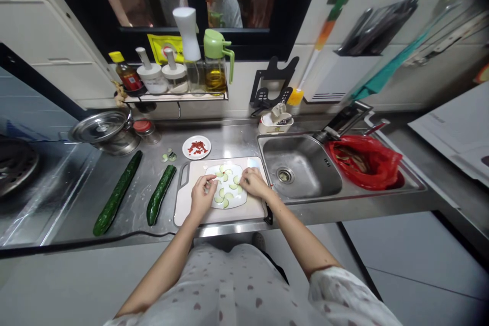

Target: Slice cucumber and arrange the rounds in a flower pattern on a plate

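Steel table [240, 140] carries one cutting board [188, 210], two cucumbers [118, 194] leftward, one white plate [240, 201] on the board. Left hand [202, 194] and right hand [257, 183] partly hide the plate's sides; whether their bent fingers [207, 178] grip its cucumber slices [228, 196], I cannot tell.

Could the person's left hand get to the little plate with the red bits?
Probably yes. The left hand is over the cutting board, and the little plate sits just past the board's far edge. Nothing tall stands between them.
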